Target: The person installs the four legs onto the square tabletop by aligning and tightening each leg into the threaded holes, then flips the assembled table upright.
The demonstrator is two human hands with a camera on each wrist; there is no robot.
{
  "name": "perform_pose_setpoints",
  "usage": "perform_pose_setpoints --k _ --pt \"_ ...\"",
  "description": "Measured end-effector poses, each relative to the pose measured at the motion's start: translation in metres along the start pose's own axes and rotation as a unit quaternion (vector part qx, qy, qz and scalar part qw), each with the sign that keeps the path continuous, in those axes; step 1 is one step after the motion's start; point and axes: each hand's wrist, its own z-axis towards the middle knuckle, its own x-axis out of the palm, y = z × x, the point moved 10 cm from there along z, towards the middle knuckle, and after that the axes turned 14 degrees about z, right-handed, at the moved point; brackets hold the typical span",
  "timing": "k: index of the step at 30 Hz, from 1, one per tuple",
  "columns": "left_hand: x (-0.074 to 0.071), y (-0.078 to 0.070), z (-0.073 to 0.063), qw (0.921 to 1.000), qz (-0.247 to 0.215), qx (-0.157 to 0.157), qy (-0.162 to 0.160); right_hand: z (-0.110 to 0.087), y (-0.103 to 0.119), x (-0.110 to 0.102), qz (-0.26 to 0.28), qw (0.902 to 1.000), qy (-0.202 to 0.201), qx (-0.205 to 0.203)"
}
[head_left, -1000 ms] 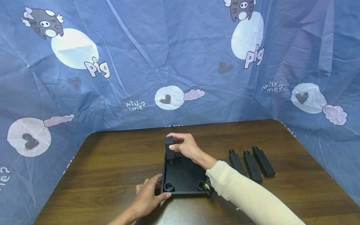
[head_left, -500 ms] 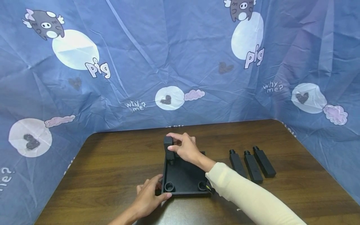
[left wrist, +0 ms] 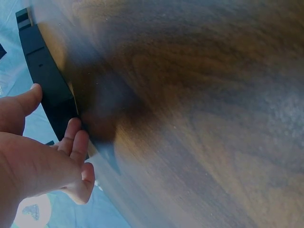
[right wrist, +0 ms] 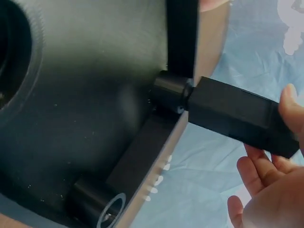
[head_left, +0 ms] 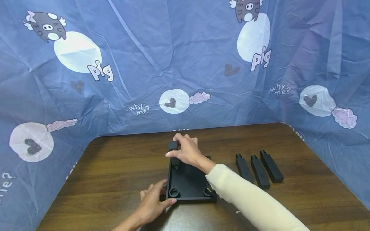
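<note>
A shallow black square tray (head_left: 189,183) with raised edges and round corner sockets (head_left: 170,192) lies on the table. My left hand (head_left: 151,202) holds its near left corner, thumb on the front edge and fingers along the left side. At the far left corner a black square leg (head_left: 173,146) stands upright. My right hand (head_left: 189,150) pinches this leg near its top, thumb on one side and fingers on the other. In the right wrist view the narrow end of the leg (right wrist: 232,113) meets the corner socket (right wrist: 171,92); any thread inside is hidden.
Three loose black legs (head_left: 261,173) with threaded ends lie side by side on the wooden table (head_left: 121,166), right of the tray. The right sleeve (head_left: 242,192) passes over the tray's right side. A blue printed cloth (head_left: 185,64) hangs behind the table.
The right hand's fingers have shifted round the leg, the thumb moving left and down across its near side. The leg stays upright at the same corner. The left hand keeps its place.
</note>
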Motion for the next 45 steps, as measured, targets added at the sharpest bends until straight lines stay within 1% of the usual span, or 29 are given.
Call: perform_pose_setpoints --k 4,7,9,11,15,17,19,21,22,24,27,29,32,34,37,39,41,45 --pt "-0.001 -0.001 0.0 1.0 0.005 0.003 -0.003 0.001 -0.008 0.001 -0.007 0.9996 -0.01 0.027" --pt "0.0 0.0 0.0 1.0 0.005 -0.002 0.003 0.001 -0.009 0.003 -0.002 0.9997 0.0 0.025" --pt "0.0 0.001 -0.001 1.0 0.006 -0.002 0.004 0.001 -0.007 0.005 0.007 0.9996 0.021 0.015" --pt "0.0 0.001 -0.001 1.0 0.007 0.0 0.0 0.001 -0.005 0.008 0.023 0.9984 0.051 0.006" --pt "-0.003 0.0 -0.002 0.9998 0.011 0.006 -0.015 0.002 0.0 0.014 0.051 0.993 0.106 -0.011" --pt "-0.003 0.0 -0.003 0.9997 0.012 0.008 -0.019 0.002 0.002 0.015 0.06 0.9908 0.12 -0.014" --pt "-0.003 0.0 -0.003 0.9998 0.01 0.009 -0.017 0.002 0.002 0.014 0.071 0.9892 0.127 -0.017" --pt "-0.002 0.0 -0.003 0.9999 0.007 0.007 -0.014 0.002 0.001 0.012 0.082 0.9889 0.123 -0.012" --pt "-0.002 0.0 -0.003 0.9999 0.006 0.007 -0.013 0.002 0.0 0.011 0.087 0.9896 0.114 -0.012" --pt "-0.002 0.0 -0.003 0.9999 0.006 0.006 -0.011 0.003 -0.001 0.006 0.091 0.9918 0.089 -0.013" --pt "-0.001 0.0 -0.003 0.9999 0.008 0.004 -0.011 0.003 -0.006 -0.002 0.081 0.9959 0.041 0.001" --pt "0.0 0.0 -0.002 0.9999 0.009 0.003 -0.01 0.003 -0.011 -0.006 0.071 0.9972 0.018 0.015" --pt "0.0 0.0 -0.002 0.9999 0.011 -0.001 -0.006 0.002 -0.015 -0.008 0.069 0.997 0.009 0.034" --pt "-0.001 -0.001 -0.001 0.9999 0.014 0.0 -0.006 0.002 -0.015 -0.007 0.07 0.997 0.012 0.032" --pt "-0.002 -0.002 -0.001 0.9998 0.018 0.003 -0.011 0.002 -0.016 -0.005 0.077 0.9964 0.025 0.025" --pt "-0.002 -0.002 -0.001 0.9997 0.019 0.003 -0.013 0.003 -0.015 -0.002 0.085 0.9954 0.042 0.013" --pt "-0.002 -0.002 -0.001 0.9997 0.018 0.003 -0.014 0.003 -0.015 0.001 0.096 0.9933 0.065 0.005" --pt "-0.001 -0.002 0.0 0.9998 0.015 0.002 -0.013 0.003 -0.011 0.006 0.115 0.9858 0.122 -0.007"
